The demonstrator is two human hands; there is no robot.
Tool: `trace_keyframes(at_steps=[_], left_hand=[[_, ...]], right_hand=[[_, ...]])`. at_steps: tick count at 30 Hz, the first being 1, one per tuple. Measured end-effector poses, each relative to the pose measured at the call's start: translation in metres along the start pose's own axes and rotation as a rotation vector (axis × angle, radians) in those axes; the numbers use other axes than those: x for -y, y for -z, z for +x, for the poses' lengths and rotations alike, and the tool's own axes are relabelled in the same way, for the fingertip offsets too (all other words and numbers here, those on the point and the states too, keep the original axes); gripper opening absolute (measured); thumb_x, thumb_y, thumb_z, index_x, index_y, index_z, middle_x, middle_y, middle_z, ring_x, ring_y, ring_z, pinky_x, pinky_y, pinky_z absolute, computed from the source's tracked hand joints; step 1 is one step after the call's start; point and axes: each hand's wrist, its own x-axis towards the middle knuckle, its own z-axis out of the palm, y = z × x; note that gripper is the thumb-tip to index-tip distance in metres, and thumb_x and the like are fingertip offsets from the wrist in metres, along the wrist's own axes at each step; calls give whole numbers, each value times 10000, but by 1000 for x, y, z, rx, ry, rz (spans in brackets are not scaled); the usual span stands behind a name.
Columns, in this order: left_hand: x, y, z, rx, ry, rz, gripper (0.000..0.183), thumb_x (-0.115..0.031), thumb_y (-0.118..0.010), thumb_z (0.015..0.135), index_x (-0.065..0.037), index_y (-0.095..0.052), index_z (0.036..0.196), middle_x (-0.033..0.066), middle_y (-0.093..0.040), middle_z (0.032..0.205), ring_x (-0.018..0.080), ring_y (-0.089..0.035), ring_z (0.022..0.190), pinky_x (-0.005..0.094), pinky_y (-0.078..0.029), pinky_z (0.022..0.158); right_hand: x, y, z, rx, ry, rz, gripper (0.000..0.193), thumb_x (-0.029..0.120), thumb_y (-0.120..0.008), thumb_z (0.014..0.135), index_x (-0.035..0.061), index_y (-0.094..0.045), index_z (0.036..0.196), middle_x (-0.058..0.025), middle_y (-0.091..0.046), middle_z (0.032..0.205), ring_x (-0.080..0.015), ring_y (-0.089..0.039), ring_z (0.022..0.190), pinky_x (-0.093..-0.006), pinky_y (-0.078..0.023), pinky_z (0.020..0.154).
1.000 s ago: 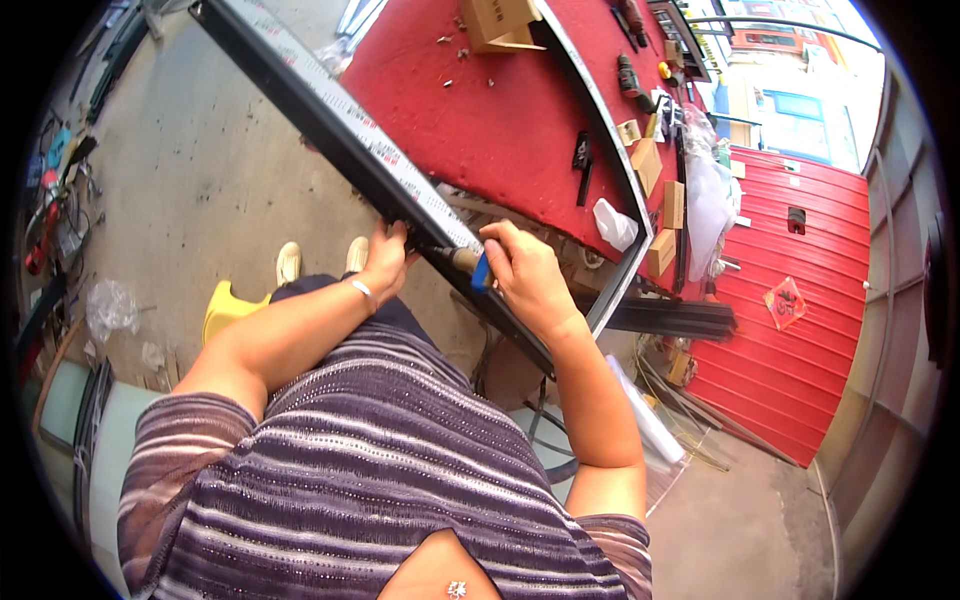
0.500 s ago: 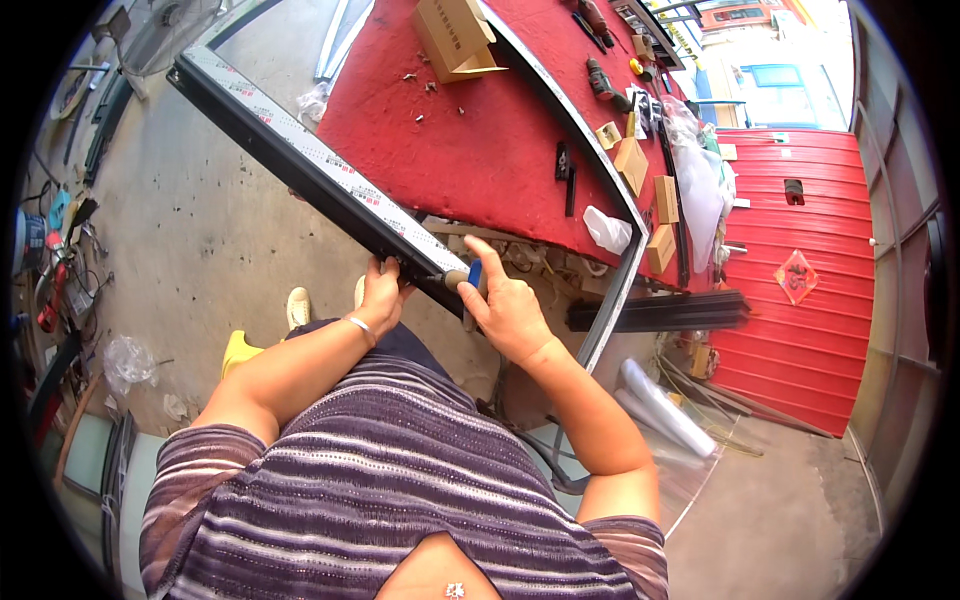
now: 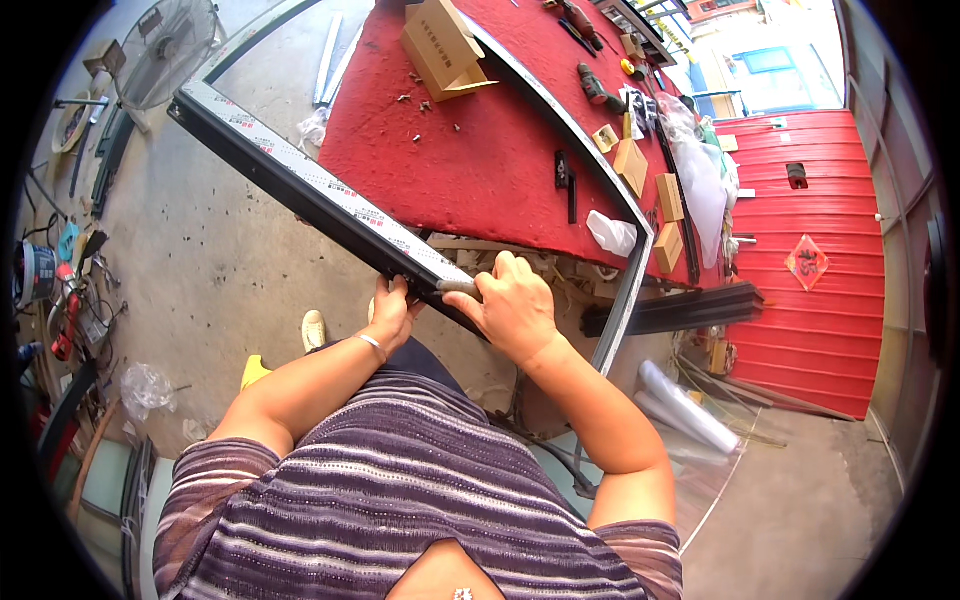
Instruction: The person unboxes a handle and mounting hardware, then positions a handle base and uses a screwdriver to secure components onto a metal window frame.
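A large metal window frame (image 3: 335, 207), black along its outer side and covered with printed white film on top, slants across in front of me. My left hand (image 3: 393, 313) is at its black near side, thumb and fingers closed against the edge. On the same bar, just to the right, my right hand (image 3: 515, 305) is closed around a small hand tool (image 3: 456, 287). Only its rounded grey-brown end shows beside my thumb, against the frame; my fingers hide the rest, so its exact kind is unclear.
The frame rests over a red-covered table (image 3: 400, 150). On it are an open cardboard box (image 3: 440, 50), a drill (image 3: 597, 88), a black fitting (image 3: 567, 185) and small boxes (image 3: 668, 248). Black profiles (image 3: 675, 308) jut out at right. A fan (image 3: 170, 50) stands far left.
My right index finger, stretched out before, is now curled in with the others. The tool's blue part, visible before, is now hidden. My left hand stays at the frame's edge; the view shifted slightly.
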Motion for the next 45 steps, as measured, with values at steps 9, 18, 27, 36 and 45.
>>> trace_keyframes(at_steps=[9,18,27,36,45], left_hand=[[-5,-3,-1,-2,30,29,320,-245,-370,1047,-216,-310,1360,65,-567,1190,224,-606,1026,459,-482,877],[-8,0,-1,6,42,35,329,-230,-373,1047,-214,-309,1370,69,-573,1180,228,-610,1013,462,-495,858],[-15,-3,-7,8,70,55,323,-237,-399,1040,-220,-333,1356,79,-584,1193,237,-611,1031,461,-493,853],[-32,21,-4,144,169,165,345,-249,-456,1019,-160,-335,1330,102,-563,1148,244,-602,1034,475,-476,916],[-188,-25,-46,645,117,1217,312,-261,-546,981,22,-624,1088,89,-690,949,133,-653,801,266,-546,696]], right_hand=[[-24,-18,18,446,-1157,1520,359,204,-397,989,59,-440,1314,-132,-629,757,-155,-567,463,-264,-489,402],[-32,-17,-11,-131,65,352,457,379,-665,872,105,-591,1230,-78,-581,1006,-217,-609,748,-318,-512,718],[-6,-8,-12,341,-151,231,539,370,-635,866,107,-501,1317,-163,-648,721,-340,-650,673,-433,-495,614],[-14,15,2,389,-169,555,383,269,-662,841,160,-596,1202,-166,-677,916,-353,-656,840,-421,-516,725],[-70,9,-23,-31,-661,1503,257,88,-624,913,16,-604,1158,-46,-663,913,-97,-600,794,-248,-495,729]])
